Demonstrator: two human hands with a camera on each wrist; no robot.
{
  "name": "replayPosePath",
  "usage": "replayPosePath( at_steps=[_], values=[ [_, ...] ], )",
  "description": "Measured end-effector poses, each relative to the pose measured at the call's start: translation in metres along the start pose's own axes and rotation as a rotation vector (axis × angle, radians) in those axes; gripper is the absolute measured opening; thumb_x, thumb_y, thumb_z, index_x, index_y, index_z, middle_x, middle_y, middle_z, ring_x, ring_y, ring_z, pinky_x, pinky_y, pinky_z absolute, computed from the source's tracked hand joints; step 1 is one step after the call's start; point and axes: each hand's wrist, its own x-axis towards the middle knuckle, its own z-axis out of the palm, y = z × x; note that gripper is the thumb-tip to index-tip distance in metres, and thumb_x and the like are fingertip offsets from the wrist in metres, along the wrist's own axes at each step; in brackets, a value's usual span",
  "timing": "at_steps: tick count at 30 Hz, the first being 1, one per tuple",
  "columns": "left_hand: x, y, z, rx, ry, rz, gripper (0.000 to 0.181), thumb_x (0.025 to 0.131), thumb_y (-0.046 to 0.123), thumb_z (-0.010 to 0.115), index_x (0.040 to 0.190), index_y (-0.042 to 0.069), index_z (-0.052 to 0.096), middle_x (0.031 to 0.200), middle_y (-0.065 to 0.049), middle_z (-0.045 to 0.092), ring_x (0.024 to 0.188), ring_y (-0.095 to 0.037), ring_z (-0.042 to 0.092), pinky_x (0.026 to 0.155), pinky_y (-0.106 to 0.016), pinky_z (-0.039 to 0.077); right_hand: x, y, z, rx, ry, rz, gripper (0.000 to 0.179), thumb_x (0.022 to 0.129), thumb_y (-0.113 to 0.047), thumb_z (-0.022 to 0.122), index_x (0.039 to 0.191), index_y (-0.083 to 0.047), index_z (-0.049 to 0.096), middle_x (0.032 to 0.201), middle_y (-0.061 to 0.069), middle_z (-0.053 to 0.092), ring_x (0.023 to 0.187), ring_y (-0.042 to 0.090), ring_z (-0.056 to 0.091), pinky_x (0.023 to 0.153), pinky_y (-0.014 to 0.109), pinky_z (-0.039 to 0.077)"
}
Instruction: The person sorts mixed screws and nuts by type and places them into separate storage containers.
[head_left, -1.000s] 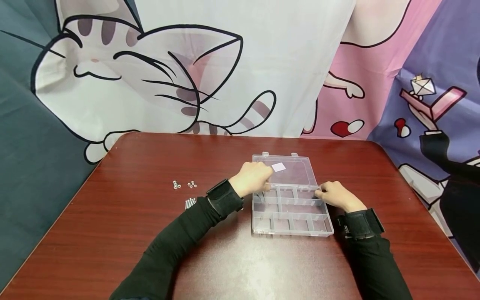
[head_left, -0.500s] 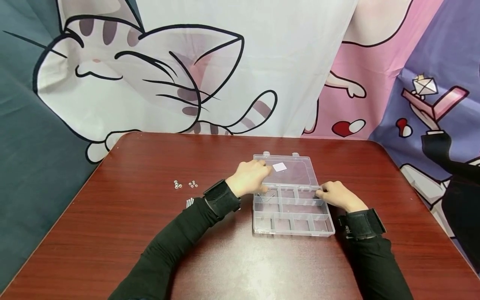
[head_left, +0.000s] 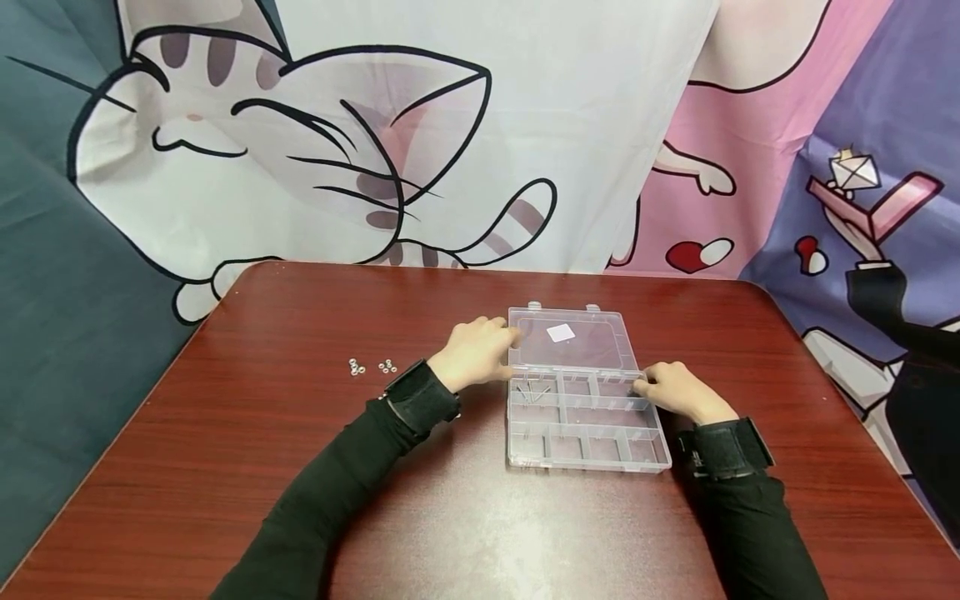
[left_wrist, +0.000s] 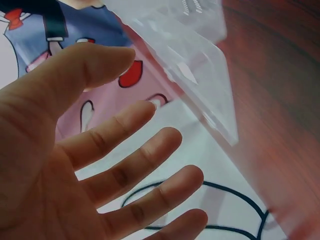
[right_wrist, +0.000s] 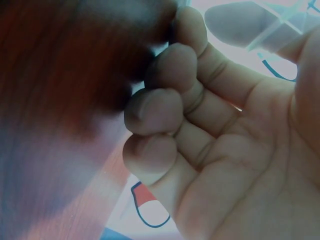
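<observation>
A clear plastic compartment box [head_left: 588, 463] lies on the table, its lid [head_left: 592, 342] folded back flat. Several thin silvery pins, like screws or nails [head_left: 532, 392], lie crosswise in its back left compartment. My left hand [head_left: 474, 354] hovers by the box's left side; in the left wrist view its fingers are spread and bare, apart from the box. My right hand [head_left: 681, 392] grips the box's right edge, thumb over the wall and fingers curled at the outside, as the right wrist view [right_wrist: 215, 125] shows in part.
Two small clusters of metal nuts or rings [head_left: 356, 367] lie on the reddish-brown table [head_left: 300, 317], left of my left hand. My left sleeve [head_left: 322, 483] covers part of the tabletop. A cartoon-printed cloth [head_left: 600, 125] hangs behind the table.
My left hand has opened, released the thin metal pins into the back left compartment and drawn back leftward. The right hand keeps its grip on the box.
</observation>
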Motion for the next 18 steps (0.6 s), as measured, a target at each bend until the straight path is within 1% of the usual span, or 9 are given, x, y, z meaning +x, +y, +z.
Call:
replayPosePath(
  at_steps=[6, 9, 18],
  values=[
    [-0.008, -0.022, 0.002, -0.035, 0.005, -0.047, 0.035, 0.074, 0.028, 0.067, 0.106, 0.015, 0.063, 0.095, -0.002, 0.056, 0.086, -0.023, 0.055, 0.059, -0.042, 0.045, 0.000, 0.000, -0.001, 0.005, 0.001, 0.002, 0.025, 0.082, -0.016, 0.052, 0.057, -0.012, 0.049, 0.057, -0.004, 0.036, 0.054, 0.013, 0.036, 0.052, 0.029, 0.028],
    [-0.014, -0.032, 0.003, -0.044, 0.005, -0.071, 0.035, 0.074, 0.027, 0.065, 0.107, 0.015, 0.062, 0.096, -0.003, 0.056, 0.087, -0.024, 0.055, 0.059, -0.043, 0.045, 0.000, 0.001, 0.000, 0.007, 0.002, 0.000, 0.025, 0.082, -0.016, 0.052, 0.057, -0.012, 0.050, 0.057, -0.005, 0.036, 0.054, 0.013, 0.036, 0.051, 0.029, 0.028],
    [-0.030, -0.057, 0.005, -0.058, 0.029, -0.129, 0.035, 0.074, 0.026, 0.066, 0.106, 0.013, 0.062, 0.096, -0.005, 0.057, 0.087, -0.027, 0.055, 0.059, -0.045, 0.045, 0.000, 0.002, 0.000, 0.013, -0.002, -0.003, 0.025, 0.082, -0.016, 0.052, 0.057, -0.013, 0.050, 0.056, -0.005, 0.036, 0.054, 0.013, 0.036, 0.051, 0.028, 0.027]
  ],
)
